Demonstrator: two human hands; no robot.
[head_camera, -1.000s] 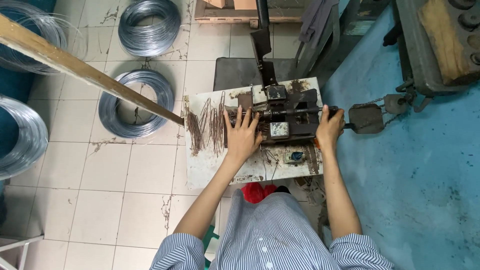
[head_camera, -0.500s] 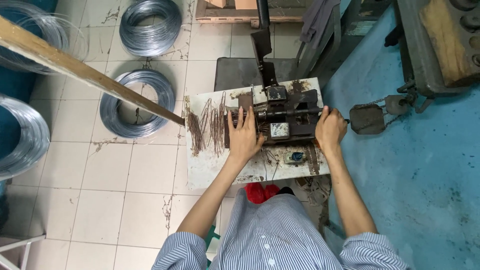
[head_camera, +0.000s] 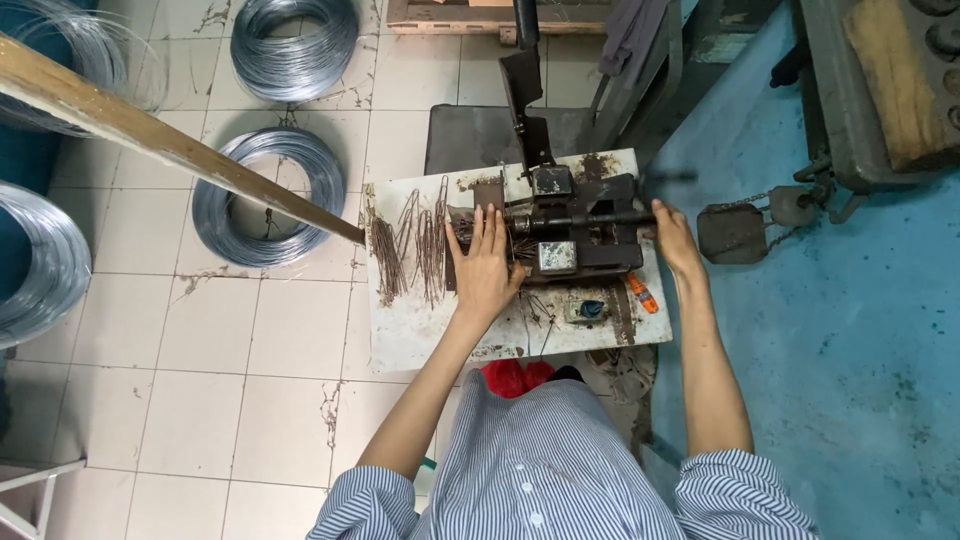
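- Sitting at the middle of the white tabletop (head_camera: 420, 330) is a dark, rusty bench tool (head_camera: 575, 235), with a bar running across its top toward the right.
- The left hand (head_camera: 485, 265) lies flat on the tabletop against the tool's left side, fingers spread and straight, its grip apart and clamped on nothing.
- The right hand (head_camera: 672, 238) is at the right end of the bar; whether its grip is closed round the bar, I cannot tell.
- Thin rusty wire pieces (head_camera: 410, 250) lie in loose bunches on the tabletop, just left of the left hand.
- A small orange object (head_camera: 642, 293) lies near the tabletop's right edge, below the tool.
- A long wooden beam (head_camera: 180, 150) slants in from the upper left, its end at the tabletop's left edge.
- Coils of grey wire (head_camera: 268, 195) lie on the tiled floor to the left, one partly under the beam.
- A metal weight (head_camera: 732, 232) on a chain sits on the blue floor to the right, well apart from the tabletop.
- The person wears a blue-and-white striped shirt (head_camera: 560, 460).
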